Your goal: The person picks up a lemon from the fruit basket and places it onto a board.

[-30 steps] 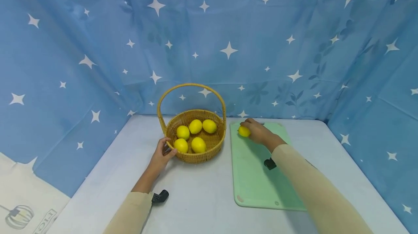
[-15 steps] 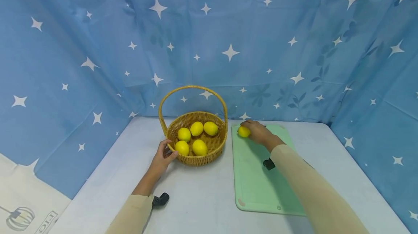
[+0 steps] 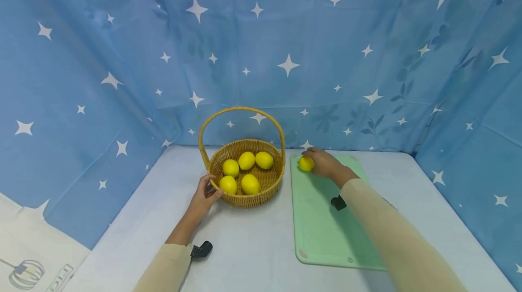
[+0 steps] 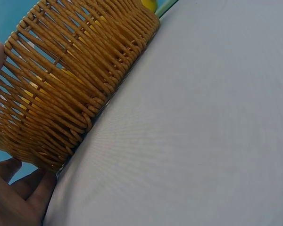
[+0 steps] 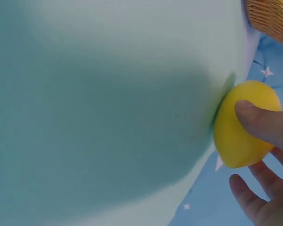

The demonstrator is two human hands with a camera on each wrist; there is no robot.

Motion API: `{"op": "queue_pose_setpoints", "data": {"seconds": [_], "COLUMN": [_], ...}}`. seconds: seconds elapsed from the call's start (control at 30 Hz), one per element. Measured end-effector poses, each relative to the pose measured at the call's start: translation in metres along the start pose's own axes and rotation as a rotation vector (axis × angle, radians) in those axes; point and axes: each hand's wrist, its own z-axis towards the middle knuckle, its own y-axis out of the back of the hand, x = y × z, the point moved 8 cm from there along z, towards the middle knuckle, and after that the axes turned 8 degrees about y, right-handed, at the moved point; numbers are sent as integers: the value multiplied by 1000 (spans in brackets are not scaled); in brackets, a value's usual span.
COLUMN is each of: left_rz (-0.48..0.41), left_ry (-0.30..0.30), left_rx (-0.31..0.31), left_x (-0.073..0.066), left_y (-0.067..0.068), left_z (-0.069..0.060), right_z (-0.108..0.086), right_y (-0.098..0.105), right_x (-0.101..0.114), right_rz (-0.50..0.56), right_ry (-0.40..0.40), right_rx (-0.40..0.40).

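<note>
A wicker basket (image 3: 244, 200) with a tall handle stands on the table, several yellow lemons (image 3: 250, 184) inside it. My left hand (image 3: 200, 199) grips the basket's near left rim, the thumb in front and the fingers around the side. In the left wrist view the fingertips (image 4: 37, 186) touch the low wicker wall (image 4: 70, 80). At the top left of the green board (image 3: 322, 224), my right hand (image 3: 325, 164) holds one lemon (image 3: 306, 164). The right wrist view shows the thumb (image 5: 259, 122) across that lemon (image 5: 240, 136), with other fingers behind and below it.
The white table (image 3: 244, 246) reaches a blue star-patterned curtain (image 3: 261, 34) at its back and sides. The green board lies right of the basket, partly under my right forearm. A small black device sits at each wrist.
The whole head view has shifted slightly. Both hands keep their places, the left at the basket rim and the right on the lemon at the board's top left.
</note>
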Motion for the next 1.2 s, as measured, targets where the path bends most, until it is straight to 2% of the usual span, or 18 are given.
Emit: {"op": "queue_pose_setpoints", "data": {"seconds": [0.2,0.4,0.57,0.7,0.8,0.83,1.07,1.2], "left_rz": [9,25,10,-4,-18,-17,4,-3], "left_ry": [-15,-32,-38,-37,-31,-32,-4,3], "left_rx": [-2,-23,-13,27,51,52,54,45], "left_x": [0,-3,-2,-21,-36,-36,-31,-25], "left_y": [-1,1,1,0,-2,-2,-4,-3], "left_z": [-2,-3,-2,-8,-13,-14,-17,-14], "right_z": [0,2,1,3,5,5,10,18], "right_y": [7,15,17,20,22,22,15,7], "right_x": [5,20,32,43,58,65,119,141], "right_rz": [3,-42,-87,-94,-95,-96,-80,-44], "right_ry": [-3,88,148,164,181,191,337,355], "right_rx": [39,30,38,50,58,60,22,31]}}
